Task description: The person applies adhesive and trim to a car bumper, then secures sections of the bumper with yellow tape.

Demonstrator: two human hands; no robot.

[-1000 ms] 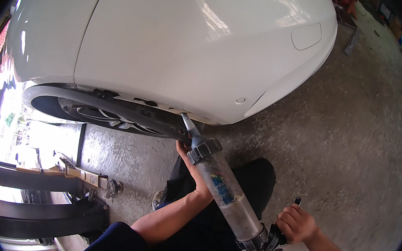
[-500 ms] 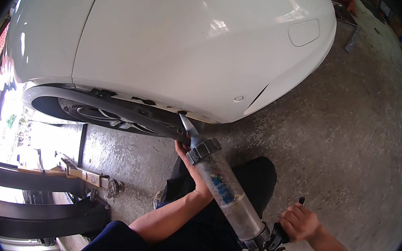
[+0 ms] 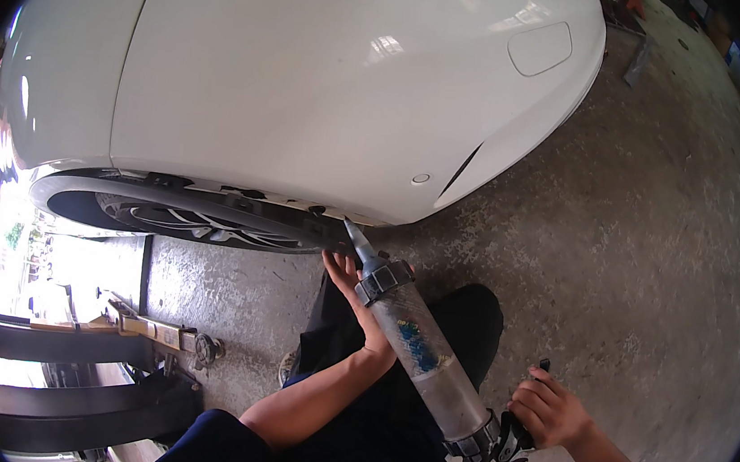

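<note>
A clear-barrelled caulking gun (image 3: 435, 364) slants across my lap, with blue marking and pale material visible on or in its barrel. My right hand (image 3: 545, 410) is wrapped around its black handle at the lower right. The grey tapered nozzle (image 3: 360, 240) points up beside the lower edge of a white car body (image 3: 313, 90), just right of the dark clips there. Beneath the gun's front collar, my left hand (image 3: 355, 288) reaches up, its fingers at the end of the black wheel-arch trim (image 3: 254, 218). The gun hides its thumb. The trim stands slightly away from the body.
A spoked wheel (image 3: 199, 227) sits inside the arch. To the lower left, dark curved panels (image 3: 55, 392) lie near a yellowish metal stand (image 3: 161, 331). Concrete floor (image 3: 638, 259) stretches right of the car, and my dark-clothed knees are under the gun.
The nozzle tip has come away from the dark clip and now points to its right. The trim has moved closer to the car body. The view has shifted slightly; my right hand keeps its grip.
</note>
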